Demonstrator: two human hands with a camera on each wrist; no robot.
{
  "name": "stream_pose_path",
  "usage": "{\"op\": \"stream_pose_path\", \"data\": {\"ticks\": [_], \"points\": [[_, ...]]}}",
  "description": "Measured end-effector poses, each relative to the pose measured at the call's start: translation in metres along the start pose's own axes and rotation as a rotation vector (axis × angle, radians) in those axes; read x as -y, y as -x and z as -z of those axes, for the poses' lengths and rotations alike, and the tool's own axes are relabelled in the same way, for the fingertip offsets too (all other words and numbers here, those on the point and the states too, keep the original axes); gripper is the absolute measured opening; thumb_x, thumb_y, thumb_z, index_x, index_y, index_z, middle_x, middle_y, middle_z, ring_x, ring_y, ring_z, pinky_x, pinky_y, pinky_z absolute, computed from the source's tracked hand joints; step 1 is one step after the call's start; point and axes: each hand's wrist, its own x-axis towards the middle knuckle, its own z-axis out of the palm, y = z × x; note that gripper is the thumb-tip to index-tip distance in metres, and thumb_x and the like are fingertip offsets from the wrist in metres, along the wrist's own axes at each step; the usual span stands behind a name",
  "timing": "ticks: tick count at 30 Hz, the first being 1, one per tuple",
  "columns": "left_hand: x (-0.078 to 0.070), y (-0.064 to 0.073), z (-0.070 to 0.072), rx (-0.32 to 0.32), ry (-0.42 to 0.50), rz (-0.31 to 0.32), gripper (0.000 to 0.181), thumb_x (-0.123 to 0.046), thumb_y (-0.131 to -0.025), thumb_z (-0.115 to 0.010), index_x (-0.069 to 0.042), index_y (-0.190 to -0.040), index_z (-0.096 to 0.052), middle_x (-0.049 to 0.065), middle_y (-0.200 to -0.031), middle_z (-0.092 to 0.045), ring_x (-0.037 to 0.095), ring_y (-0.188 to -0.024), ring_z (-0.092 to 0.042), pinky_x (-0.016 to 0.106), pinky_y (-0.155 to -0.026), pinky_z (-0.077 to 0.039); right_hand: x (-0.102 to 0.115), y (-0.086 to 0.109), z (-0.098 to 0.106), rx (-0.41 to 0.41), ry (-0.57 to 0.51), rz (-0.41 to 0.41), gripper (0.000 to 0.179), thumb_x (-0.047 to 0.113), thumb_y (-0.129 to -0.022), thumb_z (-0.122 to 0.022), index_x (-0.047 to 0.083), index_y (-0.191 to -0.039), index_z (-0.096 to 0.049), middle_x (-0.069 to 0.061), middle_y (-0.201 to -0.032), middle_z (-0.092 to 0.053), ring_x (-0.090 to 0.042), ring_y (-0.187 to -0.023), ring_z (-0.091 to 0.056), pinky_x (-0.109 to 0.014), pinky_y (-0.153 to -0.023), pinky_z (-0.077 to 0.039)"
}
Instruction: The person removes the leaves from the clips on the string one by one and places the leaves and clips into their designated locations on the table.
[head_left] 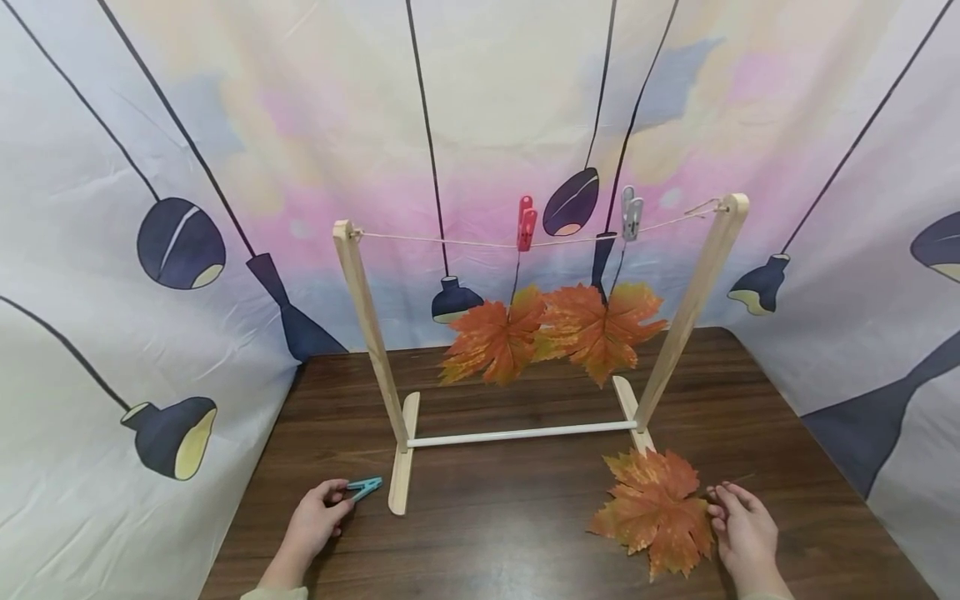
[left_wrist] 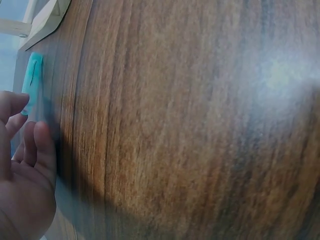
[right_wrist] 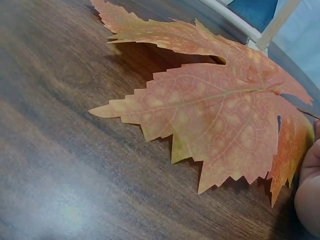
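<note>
My left hand (head_left: 317,518) pinches a teal clothespin (head_left: 364,487) between thumb and fingers, just left of the wooden stand's foot. In the left wrist view the clothespin (left_wrist: 33,82) points away from the fingertips, over the table. At the right, my right hand (head_left: 744,530) pinches the thin stem of an orange maple leaf (head_left: 660,515). The right wrist view shows this leaf (right_wrist: 215,115) spread low over the wood, with the hand (right_wrist: 309,187) at its right edge. Two more maple leaves (head_left: 497,340) hang by their stems from the line, under a red clothespin (head_left: 527,223) and a grey clothespin (head_left: 632,214).
The wooden stand (head_left: 370,333) has two posts, a white crossbar (head_left: 517,434) and a string (head_left: 435,240) tied between the post tops. It stands on a dark brown table (head_left: 495,517). Behind hangs a cloth backdrop (head_left: 510,100) printed with lamps.
</note>
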Motion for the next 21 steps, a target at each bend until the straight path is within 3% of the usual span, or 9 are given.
{"op": "stream_pose_path", "data": {"ticks": [9,15,21], "points": [[0.001,-0.001,-0.001,0.009,-0.014,0.002,0.040,-0.002,-0.083,-0.060,0.009,-0.120,-0.053,0.016,-0.095,-0.054,0.018,-0.062,-0.053,0.030,-0.050,-0.051,0.000,0.000,0.003,0.015,-0.001,-0.020,0.007,0.008,-0.095,-0.051,0.012,-0.100,-0.054,0.008,-0.073,-0.066,-0.002,-0.060,-0.057,-0.015,-0.045,-0.043],[0.002,-0.003,-0.001,0.022,-0.026,-0.005,0.040,-0.003,-0.084,-0.059,0.010,-0.121,-0.051,0.017,-0.095,-0.055,0.018,-0.062,-0.053,0.031,-0.050,-0.051,0.001,-0.001,0.007,0.015,-0.027,-0.040,0.027,0.010,-0.096,-0.049,0.020,-0.076,-0.064,0.006,-0.070,-0.066,-0.003,-0.059,-0.058,-0.015,-0.047,-0.044],[0.003,-0.004,-0.002,0.020,-0.047,0.020,0.040,-0.003,-0.085,-0.058,0.011,-0.122,-0.050,0.016,-0.094,-0.054,0.018,-0.063,-0.053,0.031,-0.051,-0.051,0.002,-0.002,0.012,0.017,-0.042,-0.062,0.029,0.013,-0.097,-0.047,0.021,-0.073,-0.063,0.006,-0.070,-0.066,-0.003,-0.060,-0.060,-0.015,-0.048,-0.045]]}}
